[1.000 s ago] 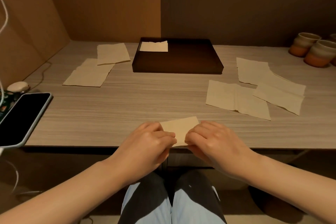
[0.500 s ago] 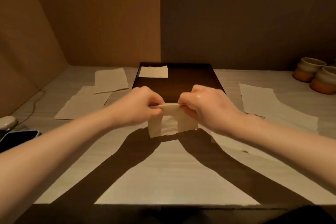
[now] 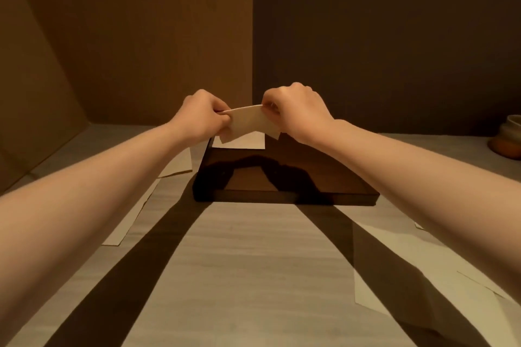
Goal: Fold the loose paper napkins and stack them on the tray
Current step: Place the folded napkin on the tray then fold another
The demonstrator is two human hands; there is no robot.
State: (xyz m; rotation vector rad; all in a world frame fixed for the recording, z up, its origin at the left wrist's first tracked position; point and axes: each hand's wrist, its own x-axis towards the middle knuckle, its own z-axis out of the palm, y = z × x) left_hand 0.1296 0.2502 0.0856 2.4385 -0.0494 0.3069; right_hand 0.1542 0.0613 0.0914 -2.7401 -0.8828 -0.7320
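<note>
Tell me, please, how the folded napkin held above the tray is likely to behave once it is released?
The folded napkin sags between both hands, so it is probably floppy and light. Its loose corners hang apart, so it may unfold on the tray.

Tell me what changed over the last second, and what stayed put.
Both hands, left hand and right hand, lifted the folded napkin off the near table edge and carried it forward, above the tray, over the napkin already there. Both keep pinching it. The tray, that napkin and the loose napkins stayed put.
</note>
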